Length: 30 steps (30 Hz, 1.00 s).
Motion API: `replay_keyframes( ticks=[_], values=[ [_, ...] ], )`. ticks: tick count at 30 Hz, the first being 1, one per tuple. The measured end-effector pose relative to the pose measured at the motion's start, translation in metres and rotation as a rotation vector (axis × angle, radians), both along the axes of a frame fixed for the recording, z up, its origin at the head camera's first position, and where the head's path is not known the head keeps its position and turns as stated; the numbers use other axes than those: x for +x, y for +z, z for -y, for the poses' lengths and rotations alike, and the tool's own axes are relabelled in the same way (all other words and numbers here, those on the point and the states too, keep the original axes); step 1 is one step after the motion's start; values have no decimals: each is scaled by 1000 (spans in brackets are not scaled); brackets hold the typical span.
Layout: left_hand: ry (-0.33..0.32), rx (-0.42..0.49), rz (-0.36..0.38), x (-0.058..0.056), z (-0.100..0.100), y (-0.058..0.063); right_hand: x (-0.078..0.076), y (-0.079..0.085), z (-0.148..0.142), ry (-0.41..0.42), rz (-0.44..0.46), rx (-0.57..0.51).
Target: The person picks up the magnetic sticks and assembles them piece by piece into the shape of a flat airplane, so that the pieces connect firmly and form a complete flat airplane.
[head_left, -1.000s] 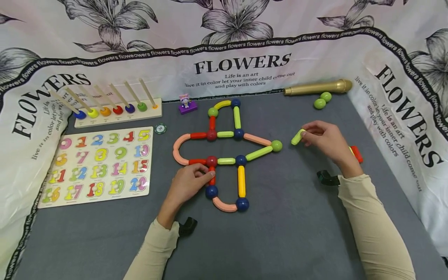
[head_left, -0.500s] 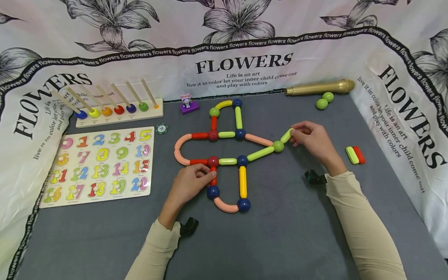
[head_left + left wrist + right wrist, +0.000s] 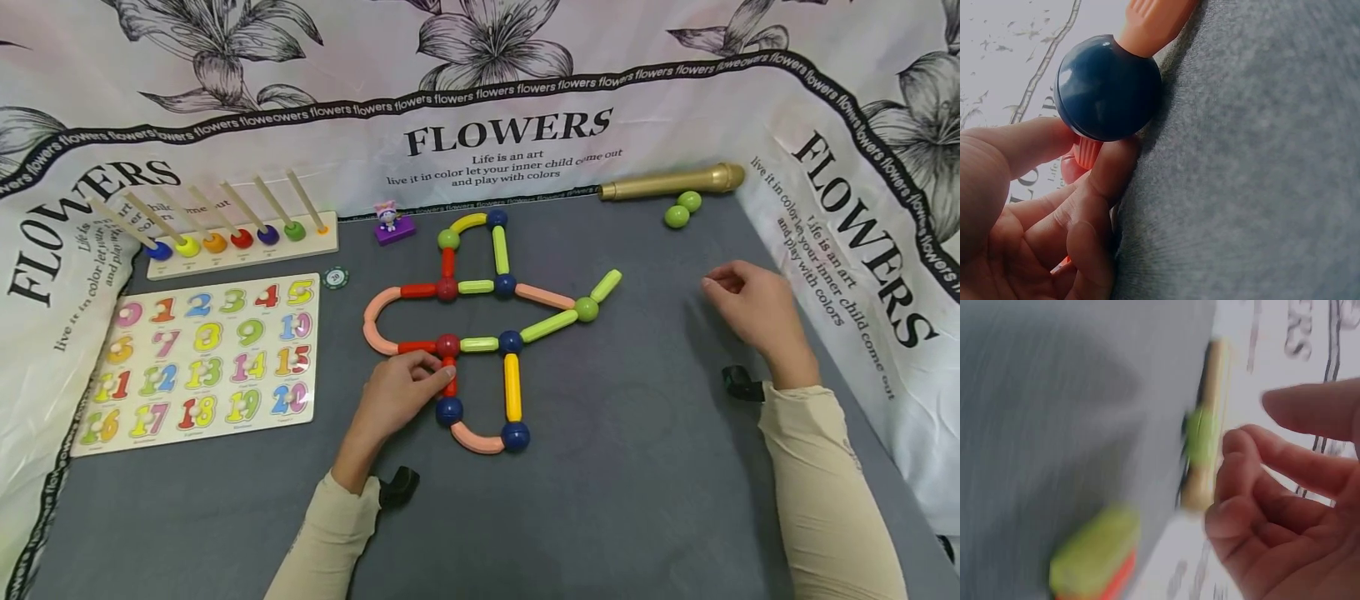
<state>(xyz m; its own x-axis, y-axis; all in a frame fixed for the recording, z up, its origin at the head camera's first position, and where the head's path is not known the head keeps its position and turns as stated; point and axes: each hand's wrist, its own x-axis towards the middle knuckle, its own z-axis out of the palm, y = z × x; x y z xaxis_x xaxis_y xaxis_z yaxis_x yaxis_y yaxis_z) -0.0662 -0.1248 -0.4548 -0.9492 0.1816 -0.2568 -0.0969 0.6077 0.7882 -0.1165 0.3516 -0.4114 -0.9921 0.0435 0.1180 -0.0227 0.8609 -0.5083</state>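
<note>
In the head view, a flat figure of coloured magnetic rods and balls lies mid-table. My left hand [image 3: 395, 392] pinches its short red rod [image 3: 450, 378] between thumb and fingers, just above a blue ball [image 3: 449, 410]. The left wrist view has that blue ball [image 3: 1109, 87] close up, a peach curved rod [image 3: 1154, 25] joined to it. A short light-green rod [image 3: 606, 286] sticks out from the green ball [image 3: 587, 310] at the figure's right tip. My right hand [image 3: 757, 312] hovers at the right, holding nothing, with a gap between thumb and loosely bent fingers.
A loose green rod [image 3: 1094, 553] lies against a red one [image 3: 1119, 578] in the right wrist view. Two green balls [image 3: 677, 217] sit by a gold microphone [image 3: 675, 182]. A number board [image 3: 202, 358], peg stand [image 3: 247, 250], poker chip [image 3: 336, 277] and purple figurine [image 3: 393, 227] stand left and back.
My right hand brought the light-green rod left to the green ball, let go of it there and moved away to the right. The left hand stayed on the red rod.
</note>
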Motion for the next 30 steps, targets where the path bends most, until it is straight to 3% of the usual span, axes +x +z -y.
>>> replay_keyframes(
  ticks=[5, 10, 15, 19, 22, 24, 30],
  values=[
    [9, -6, 3, 0, 1, 1, 8, -5, -24, 58, -32, 145],
    [9, -2, -5, 1, 2, 0, 11, -12, -31, 100, -3, 237],
    [6, -1, 0, 2, 2, -1, 12, -17, -25, 104, 60, 248],
    [5, -1, 3, 0, 1, -1, 11, -16, -16, 169, 65, 203],
    [4, 1, 4, 0, 1, 0, 11, -12, -4, 193, 53, 123],
    [5, 0, 5, 0, 1, 1, 12, -9, 6, 174, 83, 5],
    [7, -8, 4, -1, 0, 1, 11, -8, 35, 107, 235, -546]
  ],
)
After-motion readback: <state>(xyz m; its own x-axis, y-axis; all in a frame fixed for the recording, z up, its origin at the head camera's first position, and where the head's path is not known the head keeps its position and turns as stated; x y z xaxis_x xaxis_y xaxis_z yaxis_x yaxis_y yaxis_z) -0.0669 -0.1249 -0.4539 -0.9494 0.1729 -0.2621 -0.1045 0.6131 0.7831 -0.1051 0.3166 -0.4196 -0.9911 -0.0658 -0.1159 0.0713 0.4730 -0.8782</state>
